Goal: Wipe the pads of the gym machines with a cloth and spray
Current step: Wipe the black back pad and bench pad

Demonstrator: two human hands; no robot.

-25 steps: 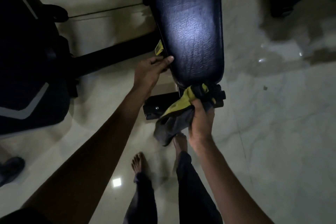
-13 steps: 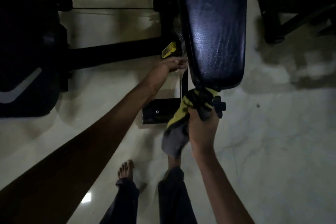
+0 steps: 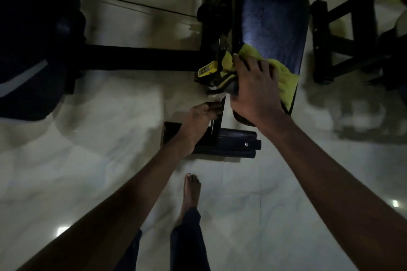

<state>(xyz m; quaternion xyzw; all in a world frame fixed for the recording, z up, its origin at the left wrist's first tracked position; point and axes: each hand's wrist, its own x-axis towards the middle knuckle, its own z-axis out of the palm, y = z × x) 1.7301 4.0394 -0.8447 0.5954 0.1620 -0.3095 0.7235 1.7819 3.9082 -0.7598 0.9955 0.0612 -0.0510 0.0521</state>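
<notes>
I am judging the pad point(image 3: 273, 24) firm, slick and fixed, its dark blue vinyl shining. The yellow cloth point(image 3: 286, 79), soft and light, is lying at the pad's near edge, my right hand point(image 3: 253, 92) pressing it flat, fingers spread. My left hand point(image 3: 197, 124) is reaching below the pad; grip I cannot tell

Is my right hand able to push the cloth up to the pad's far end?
Probably yes: the right hand presses the cloth flat on the pad, and the surface beyond lies bare, nothing blocking.
</notes>
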